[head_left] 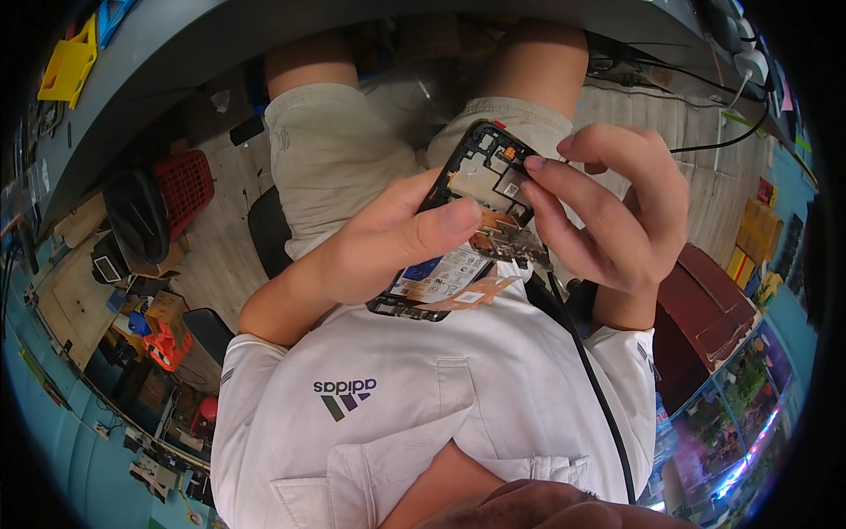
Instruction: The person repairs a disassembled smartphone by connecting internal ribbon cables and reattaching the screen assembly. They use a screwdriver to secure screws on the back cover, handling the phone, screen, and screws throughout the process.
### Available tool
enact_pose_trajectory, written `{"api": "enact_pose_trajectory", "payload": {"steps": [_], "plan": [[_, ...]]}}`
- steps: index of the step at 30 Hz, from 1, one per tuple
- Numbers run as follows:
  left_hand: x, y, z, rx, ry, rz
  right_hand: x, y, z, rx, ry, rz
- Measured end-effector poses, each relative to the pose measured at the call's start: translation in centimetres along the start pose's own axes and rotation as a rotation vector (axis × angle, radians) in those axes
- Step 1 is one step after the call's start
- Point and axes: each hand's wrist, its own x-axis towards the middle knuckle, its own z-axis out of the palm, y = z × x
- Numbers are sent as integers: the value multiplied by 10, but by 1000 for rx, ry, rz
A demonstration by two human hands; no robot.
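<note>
Basically, white shirt (pixel 300 441) and light shorts (pixel 339 163) frame the work: left hand (pixel 383 234) is closed round an opened phone (pixel 476 176), thumb across its middle, the phone tilted diagonally above the lap in front of the chest. Right hand (pixel 617 212) has thumb and index tips nearly together at the phone's upper right edge, other fingers loosely curled; can't tell if they pinch anything. Smaller stuff: labelled battery (pixel 454 269) in the lower half, copper-coloured flex (pixel 480 294) sticking out beside it, tiny orange part (pixel 509 153) near the right fingertips.
</note>
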Motion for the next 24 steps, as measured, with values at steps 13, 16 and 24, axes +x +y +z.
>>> {"api": "enact_pose_trajectory", "payload": {"steps": [13, 16, 24], "plan": [[1, -1, -7, 160, -8, -3, 4, 0, 3, 212, -58, 327], [2, -1, -4, 137, -9, 38, 6, -3, 4, 229, -39, 356], [1, 0, -3, 139, -10, 21, 6, -3, 5, 185, -10, 300]]}}
